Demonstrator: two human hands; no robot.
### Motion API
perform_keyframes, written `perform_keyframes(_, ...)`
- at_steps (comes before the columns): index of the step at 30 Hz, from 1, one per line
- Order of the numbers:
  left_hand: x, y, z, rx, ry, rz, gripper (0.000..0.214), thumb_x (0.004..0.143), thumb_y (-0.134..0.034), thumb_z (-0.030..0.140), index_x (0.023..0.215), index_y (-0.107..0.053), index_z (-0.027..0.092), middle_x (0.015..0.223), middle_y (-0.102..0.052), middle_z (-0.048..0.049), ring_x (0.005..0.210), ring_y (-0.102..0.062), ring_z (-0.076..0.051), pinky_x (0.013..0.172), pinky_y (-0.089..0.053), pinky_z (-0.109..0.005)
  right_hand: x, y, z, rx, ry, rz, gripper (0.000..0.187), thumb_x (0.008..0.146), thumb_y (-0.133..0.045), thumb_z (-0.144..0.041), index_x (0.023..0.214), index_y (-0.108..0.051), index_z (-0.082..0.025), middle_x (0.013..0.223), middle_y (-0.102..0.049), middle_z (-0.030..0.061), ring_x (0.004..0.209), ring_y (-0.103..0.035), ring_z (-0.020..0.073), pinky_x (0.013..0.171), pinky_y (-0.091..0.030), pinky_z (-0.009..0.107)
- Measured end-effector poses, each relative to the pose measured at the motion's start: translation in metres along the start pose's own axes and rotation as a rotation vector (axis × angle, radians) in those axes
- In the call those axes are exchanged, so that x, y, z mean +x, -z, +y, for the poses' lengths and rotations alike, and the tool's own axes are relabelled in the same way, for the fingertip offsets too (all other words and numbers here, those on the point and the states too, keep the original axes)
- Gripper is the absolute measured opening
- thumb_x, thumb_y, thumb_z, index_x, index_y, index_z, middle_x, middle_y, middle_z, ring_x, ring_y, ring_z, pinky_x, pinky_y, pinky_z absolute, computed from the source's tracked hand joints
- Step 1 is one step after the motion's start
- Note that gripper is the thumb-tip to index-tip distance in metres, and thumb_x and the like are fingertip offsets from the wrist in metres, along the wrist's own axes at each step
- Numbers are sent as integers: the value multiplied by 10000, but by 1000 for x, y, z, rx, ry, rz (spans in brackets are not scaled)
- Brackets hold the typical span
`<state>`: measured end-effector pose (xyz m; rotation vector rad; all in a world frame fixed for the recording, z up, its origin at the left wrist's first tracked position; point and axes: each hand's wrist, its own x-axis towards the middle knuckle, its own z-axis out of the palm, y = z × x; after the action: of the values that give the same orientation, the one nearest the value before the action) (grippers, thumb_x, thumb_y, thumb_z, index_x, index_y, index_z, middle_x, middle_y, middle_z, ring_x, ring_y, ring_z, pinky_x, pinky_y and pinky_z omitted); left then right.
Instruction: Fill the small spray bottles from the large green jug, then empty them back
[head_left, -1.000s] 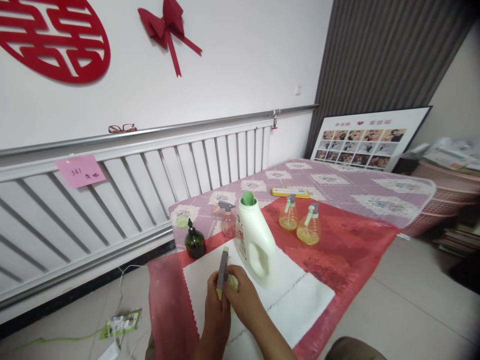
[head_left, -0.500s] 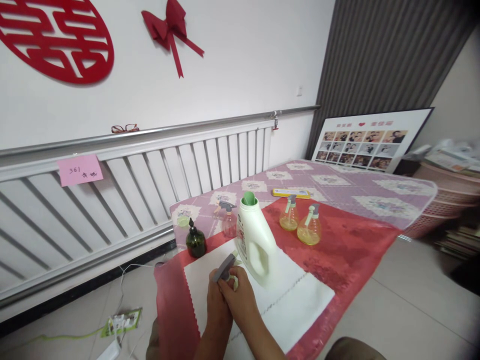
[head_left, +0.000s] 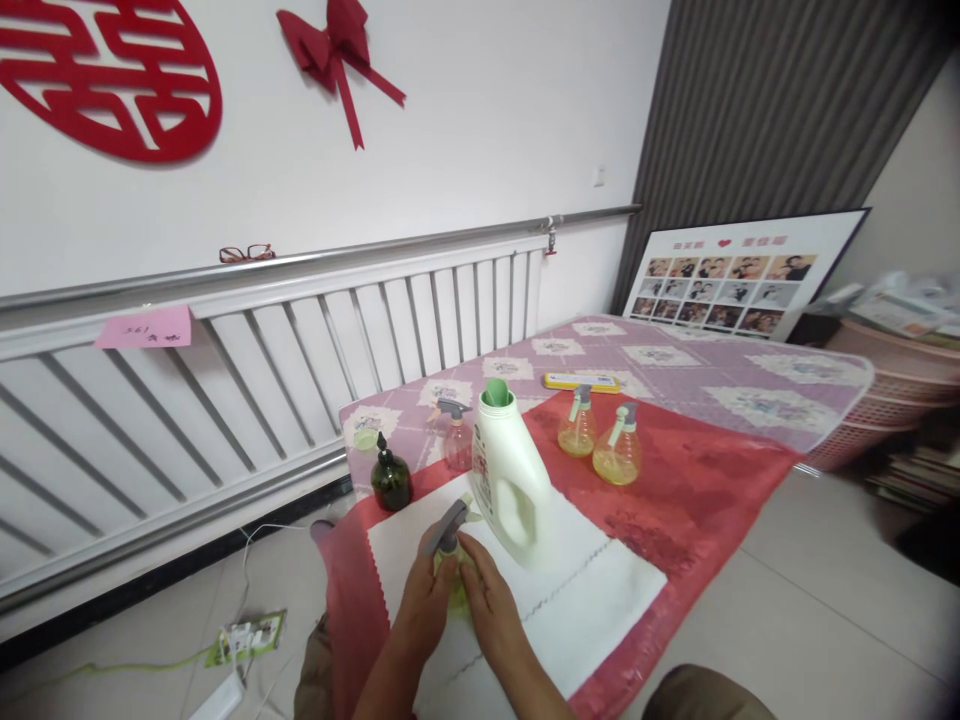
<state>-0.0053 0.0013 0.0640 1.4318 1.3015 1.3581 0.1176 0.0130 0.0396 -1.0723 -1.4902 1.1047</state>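
Observation:
Both hands are wrapped round a small yellow-green spray bottle with a grey trigger head, held over a white cloth at the near end of the table. My left hand grips its left side. My right hand grips its right side. Just behind stands a white detergent jug with a green cap.
On the red table cover stand two yellow spray bottles, a pink spray bottle and a dark green pump bottle. A yellow flat object lies further back. A radiator runs along the left; cables and a power strip lie on the floor.
The spray bottle has been turned from lying tilted in my hands to nearly upright, and my hands have lowered and spread to either side of it.

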Motion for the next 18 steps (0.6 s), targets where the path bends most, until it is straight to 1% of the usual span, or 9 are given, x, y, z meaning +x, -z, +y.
perform_keyframes(1, 1, 4, 2, -19, 8, -45, 516, 907, -471, 429, 1369, -451, 200, 1429, -480, -117, 1346, -410, -259, 1143, -302, -449, 0, 0, -1, -10, 14, -14, 431, 890, -496, -358, 1288, -542, -200, 1385, -542, 106, 1302, -476, 230, 1132, -332, 446)
perform_keyframes(3, 4, 10, 6, -50, 31, -115, 534, 901, -491, 441, 1379, -444, 209, 1438, -474, -107, 1359, -396, -259, 1158, -277, -453, 0, 0, -3, -30, 47, -35, 509, 820, -591, -296, 1313, -507, -205, 1385, -535, 108, 1295, -481, 240, 1116, -355, 440)
perform_keyframes(6, 7, 15, 13, -81, 67, -172, 542, 892, -511, 467, 1370, -460, 215, 1425, -494, -100, 1337, -431, -258, 1155, -289, -446, -1, -2, -3, -52, 83, -23, 630, 727, -662, -208, 1326, -468, -221, 1364, -539, 104, 1270, -503, 252, 1081, -395, 437)
perform_keyframes(9, 9, 17, 16, -95, 91, -194, 529, 884, -519, 490, 1338, -499, 221, 1420, -502, -92, 1327, -444, -265, 1146, -308, -445, -1, -4, 0, -62, 108, -14, 660, 688, -643, -137, 1314, -458, -235, 1349, -542, 93, 1268, -501, 249, 1081, -386, 449)
perform_keyframes(12, 10, 20, 16, -78, 80, -200, 514, 883, -519, 487, 1321, -515, 219, 1409, -513, -95, 1326, -443, -271, 1140, -311, -454, 0, -4, 4, -63, 117, -21, 695, 648, -633, -93, 1308, -459, -229, 1359, -534, 96, 1278, -488, 250, 1097, -362, 453)
perform_keyframes(15, 10, 21, 12, -21, 44, -208, 494, 889, -513, 462, 1322, -507, 224, 1400, -520, -93, 1315, -453, -259, 1133, -319, -445, 1, -5, 5, -66, 113, -28, 690, 645, -635, -92, 1303, -464, -213, 1365, -531, 108, 1285, -482, 253, 1098, -361, 448)
perform_keyframes(18, 9, 21, 8, 30, 10, -203, 480, 896, -497, 443, 1324, -497, 225, 1396, -524, -87, 1310, -459, -245, 1136, -313, -437, 0, -4, 1, -66, 102, -34, 658, 672, -644, -125, 1301, -472, -208, 1373, -529, 117, 1283, -487, 258, 1087, -375, 453)
